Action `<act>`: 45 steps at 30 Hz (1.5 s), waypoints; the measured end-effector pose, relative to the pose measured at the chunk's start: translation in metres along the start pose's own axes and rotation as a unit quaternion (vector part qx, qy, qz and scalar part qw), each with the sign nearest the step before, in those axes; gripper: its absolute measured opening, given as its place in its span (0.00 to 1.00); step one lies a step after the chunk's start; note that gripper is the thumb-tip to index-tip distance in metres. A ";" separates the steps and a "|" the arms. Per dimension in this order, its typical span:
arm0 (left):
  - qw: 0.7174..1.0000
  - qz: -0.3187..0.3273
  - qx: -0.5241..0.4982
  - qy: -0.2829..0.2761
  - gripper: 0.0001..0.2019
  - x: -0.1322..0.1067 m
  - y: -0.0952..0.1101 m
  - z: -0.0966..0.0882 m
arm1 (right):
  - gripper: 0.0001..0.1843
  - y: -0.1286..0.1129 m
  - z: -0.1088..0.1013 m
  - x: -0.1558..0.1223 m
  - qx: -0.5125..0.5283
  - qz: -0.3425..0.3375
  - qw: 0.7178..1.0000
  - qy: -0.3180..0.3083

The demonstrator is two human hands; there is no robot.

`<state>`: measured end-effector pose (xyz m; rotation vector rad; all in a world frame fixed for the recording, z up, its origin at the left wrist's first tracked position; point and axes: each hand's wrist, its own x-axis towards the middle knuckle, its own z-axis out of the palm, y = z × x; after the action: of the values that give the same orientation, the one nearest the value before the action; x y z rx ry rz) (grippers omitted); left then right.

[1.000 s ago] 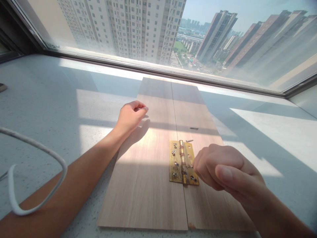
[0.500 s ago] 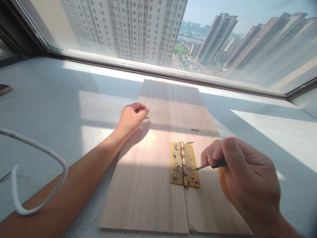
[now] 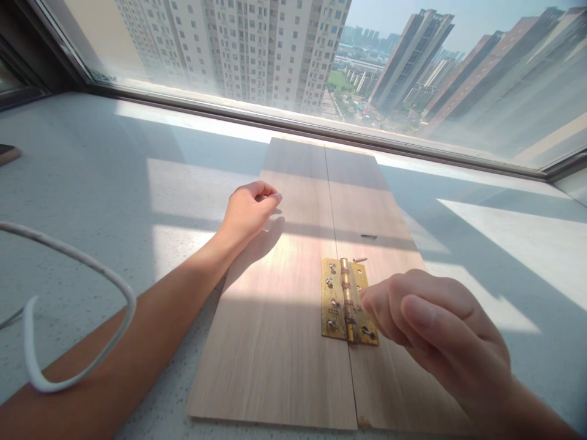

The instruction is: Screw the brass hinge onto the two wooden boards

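Two pale wooden boards, the left one [image 3: 275, 342] and the right one [image 3: 367, 195], lie side by side on a white sill. A brass hinge [image 3: 334, 299] spans their seam, with several screws in its holes. My right hand [image 3: 435, 330] is closed in a pinch at the hinge's right leaf. Its fingers now hide the small screwdriver seen in it half a second ago. My left hand [image 3: 250, 211] rests on the left board's outer edge, fingers curled and nothing visible in them. Two loose screws, one [image 3: 360, 260] near the hinge and one [image 3: 369, 236] beyond it, lie on the right board.
A white cable [image 3: 82, 263] loops over my left forearm at the left. A large window [image 3: 293, 67] runs along the far side of the sill, with high-rise blocks outside. A small brown object [image 3: 7, 153] lies at the left edge.
My right hand has rolled over: half a second ago the screwdriver's tip and dark handle showed at the hinge, now the fingers cover them. My left hand has stayed put.
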<state>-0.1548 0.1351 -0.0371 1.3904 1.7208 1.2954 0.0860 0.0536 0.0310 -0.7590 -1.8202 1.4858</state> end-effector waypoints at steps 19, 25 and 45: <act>1.000 0.004 -0.002 0.002 0.08 0.000 0.001 0.000 | 0.20 0.008 0.035 -0.014 0.031 -0.062 0.947 0.314; 1.000 0.007 0.000 0.003 0.09 0.000 0.000 0.000 | 0.22 0.010 0.021 -0.017 0.059 -0.016 0.969 0.240; 1.000 0.003 -0.009 0.002 0.07 -0.001 0.001 0.000 | 0.18 0.010 -0.020 0.000 0.054 0.000 0.995 0.087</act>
<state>-0.1540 0.1340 -0.0368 1.3842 1.7053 1.3145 0.1016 0.0676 0.0239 -0.8088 -1.5972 1.4567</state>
